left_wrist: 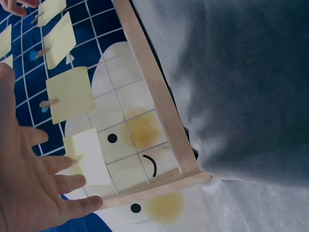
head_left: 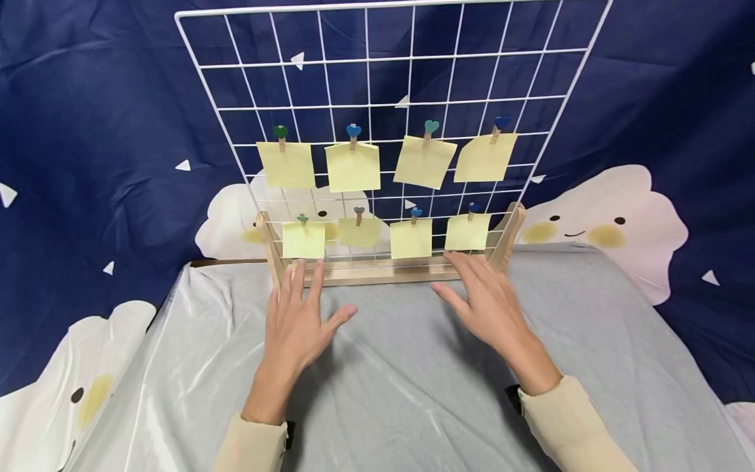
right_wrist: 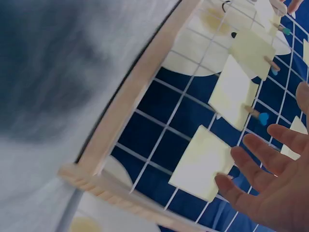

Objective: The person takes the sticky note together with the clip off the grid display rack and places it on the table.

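A white wire grid (head_left: 389, 105) stands upright in a wooden base (head_left: 383, 272). Two rows of yellow sticky notes hang on it, each held by a small heart-topped clothespin (head_left: 354, 134). My left hand (head_left: 297, 328) is spread, its fingertips just below the lower-left note (head_left: 303, 240). My right hand (head_left: 486, 301) has its fingers extended near the lower-right note (head_left: 468, 233). Neither hand holds anything. In the left wrist view, the left fingers lie in front of the grid beside a note (left_wrist: 87, 157); whether they touch it I cannot tell. The right wrist view shows the right fingers near another note (right_wrist: 203, 162).
A grey cloth (head_left: 389, 367) with folds covers the table under the base. Behind hangs a navy fabric (head_left: 106, 131) printed with white clouds (head_left: 613, 223) and small triangles. Wooden side posts (head_left: 508, 237) rise at both ends of the base.
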`<state>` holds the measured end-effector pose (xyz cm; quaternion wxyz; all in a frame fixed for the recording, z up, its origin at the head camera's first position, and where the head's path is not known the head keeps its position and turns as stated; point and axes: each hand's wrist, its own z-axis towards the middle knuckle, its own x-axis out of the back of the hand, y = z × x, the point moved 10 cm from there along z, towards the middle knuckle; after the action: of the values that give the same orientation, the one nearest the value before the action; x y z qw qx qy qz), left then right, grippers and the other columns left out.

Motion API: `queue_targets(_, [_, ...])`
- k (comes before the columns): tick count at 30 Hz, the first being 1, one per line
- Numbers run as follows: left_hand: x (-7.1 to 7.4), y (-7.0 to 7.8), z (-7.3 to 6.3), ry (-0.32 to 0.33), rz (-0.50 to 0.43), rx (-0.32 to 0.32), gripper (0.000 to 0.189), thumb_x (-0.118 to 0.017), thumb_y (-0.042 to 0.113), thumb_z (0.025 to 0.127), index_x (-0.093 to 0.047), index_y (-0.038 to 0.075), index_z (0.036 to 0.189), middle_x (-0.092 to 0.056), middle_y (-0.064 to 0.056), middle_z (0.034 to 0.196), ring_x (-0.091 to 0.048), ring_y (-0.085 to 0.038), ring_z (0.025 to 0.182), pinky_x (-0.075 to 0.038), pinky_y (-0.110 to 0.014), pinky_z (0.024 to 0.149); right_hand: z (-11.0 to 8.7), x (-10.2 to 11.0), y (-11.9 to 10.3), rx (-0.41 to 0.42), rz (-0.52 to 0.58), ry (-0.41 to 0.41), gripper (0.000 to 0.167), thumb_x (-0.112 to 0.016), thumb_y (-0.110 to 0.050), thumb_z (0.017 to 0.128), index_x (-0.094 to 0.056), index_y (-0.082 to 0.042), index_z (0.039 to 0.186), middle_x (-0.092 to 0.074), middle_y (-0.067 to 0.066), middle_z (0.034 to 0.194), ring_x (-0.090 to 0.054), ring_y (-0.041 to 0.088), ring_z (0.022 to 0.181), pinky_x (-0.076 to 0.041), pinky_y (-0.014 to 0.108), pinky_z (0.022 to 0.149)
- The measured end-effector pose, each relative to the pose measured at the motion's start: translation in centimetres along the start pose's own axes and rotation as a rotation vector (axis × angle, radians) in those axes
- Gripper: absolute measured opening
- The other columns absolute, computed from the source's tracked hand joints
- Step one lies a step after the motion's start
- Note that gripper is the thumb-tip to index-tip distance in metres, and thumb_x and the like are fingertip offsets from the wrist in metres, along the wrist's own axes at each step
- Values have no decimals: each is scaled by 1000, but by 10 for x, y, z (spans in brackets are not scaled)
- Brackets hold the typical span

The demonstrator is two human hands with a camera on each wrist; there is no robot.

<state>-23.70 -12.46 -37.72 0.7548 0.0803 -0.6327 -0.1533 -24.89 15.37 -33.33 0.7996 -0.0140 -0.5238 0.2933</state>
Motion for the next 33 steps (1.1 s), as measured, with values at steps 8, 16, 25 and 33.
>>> queue_targets(8, [24, -10, 8, 196, -110, 27, 112, -60, 83, 78, -20, 23, 163, -29, -15, 163, -31, -38, 146, -38, -68, 101, 28, 10, -28, 53, 76, 85, 54, -68, -39, 98, -58, -6, 139, -66, 13, 127, -61, 32, 116, -48, 53, 94])
queue_targets(16, [40, -20, 15, 343, -232, 62, 113, -69, 81, 73, -27, 24, 161, -42, -10, 156, -46, -38, 135, -47, -64, 92, 54, 11, -52, 69, 129, 91, 51, -69, -37, 98, -58, -9, 139, -69, 8, 118, -64, 29, 104, -52, 47, 80])
queue_targets(25, [49, -32, 22, 392, -359, 140, 108, -74, 74, 75, -28, 27, 160, -49, -10, 149, -53, -35, 128, -48, -63, 87, 81, 9, -70, 81, 221, 94, 50, -70, -34, 97, -58, -10, 139, -71, 7, 112, -67, 26, 97, -53, 43, 74])
queue_targets(33, [56, -37, 30, 435, -411, 132, 104, -78, 68, 75, -35, 23, 158, -57, -11, 137, -62, -29, 113, -50, -56, 81, 102, 7, -81, 96, 292, 88, 51, -76, -30, 93, -59, -8, 137, -72, 8, 104, -69, 20, 88, -53, 40, 76])
